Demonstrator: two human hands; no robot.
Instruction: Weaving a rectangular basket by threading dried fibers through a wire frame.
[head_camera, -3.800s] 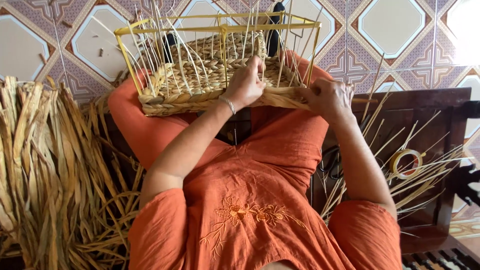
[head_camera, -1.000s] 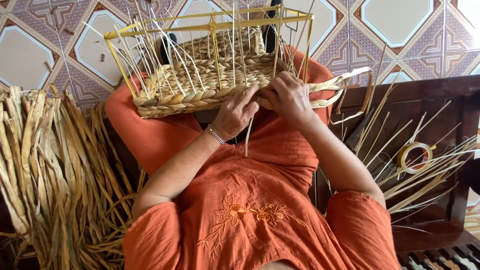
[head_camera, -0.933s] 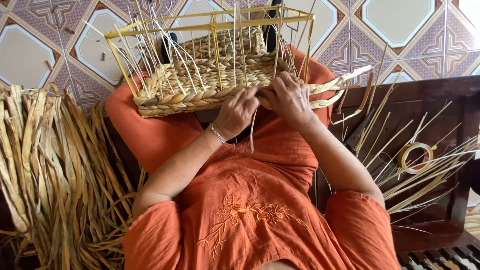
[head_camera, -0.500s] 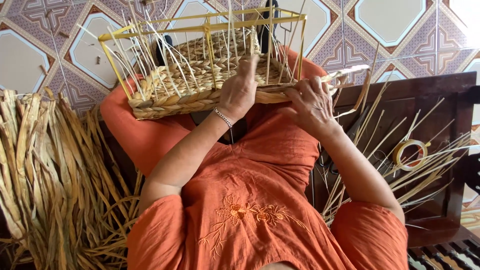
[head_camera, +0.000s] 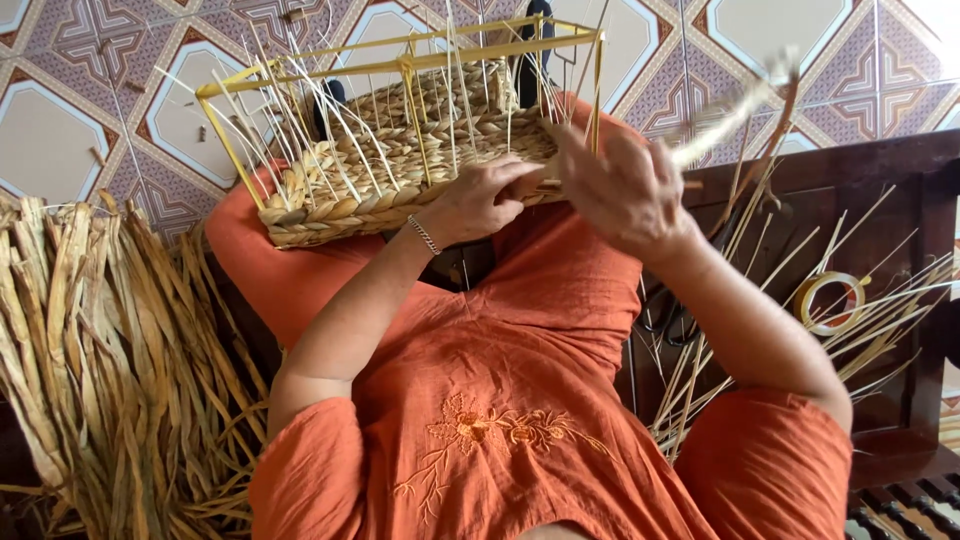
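Two hands at the woven basket (head_camera: 400, 165) — left hand (head_camera: 475, 200) presses it, right hand (head_camera: 620, 185) pulls a strand (head_camera: 730, 110).

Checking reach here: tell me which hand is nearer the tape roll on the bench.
Right. The right hand is raised just left of the tape roll; the left hand rests farther away against the woven basket.

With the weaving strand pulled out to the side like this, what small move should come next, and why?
Probably draw the strand taut and tuck it behind the next upright stake. The right hand is raised and blurred, with the strand trailing up and right of it, while the left hand presses on the woven basket wall, so the row's end looks unfinished.
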